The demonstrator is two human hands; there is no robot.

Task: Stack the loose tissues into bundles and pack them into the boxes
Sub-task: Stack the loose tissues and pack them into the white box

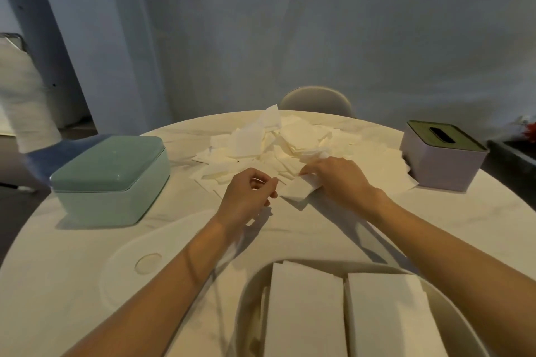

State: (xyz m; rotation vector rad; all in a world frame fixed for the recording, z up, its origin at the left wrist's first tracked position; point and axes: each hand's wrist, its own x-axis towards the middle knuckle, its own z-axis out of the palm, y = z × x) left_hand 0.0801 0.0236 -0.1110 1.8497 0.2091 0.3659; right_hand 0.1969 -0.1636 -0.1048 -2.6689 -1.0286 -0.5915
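Loose white tissues [285, 142] lie heaped at the far middle of the round pale marble tabletop [72, 240]. Near its left edge stands a mint-green rounded box [111, 180], lid on, contents hidden. Near the right edge stands a lilac square box with an olive slotted lid [442, 153], contents also hidden. Both hands pinch one folded tissue [295, 190] at the heap's near edge: left hand [246, 194] with curled fingers, right hand [336, 175] over it. At the near edge, a white oval tray [246, 295] holds two stacked tissue bundles [307, 313] side by side.

The bottom edge cuts off two tissue bundles [304, 313] (and their tray [246, 298]), hiding their near ends.
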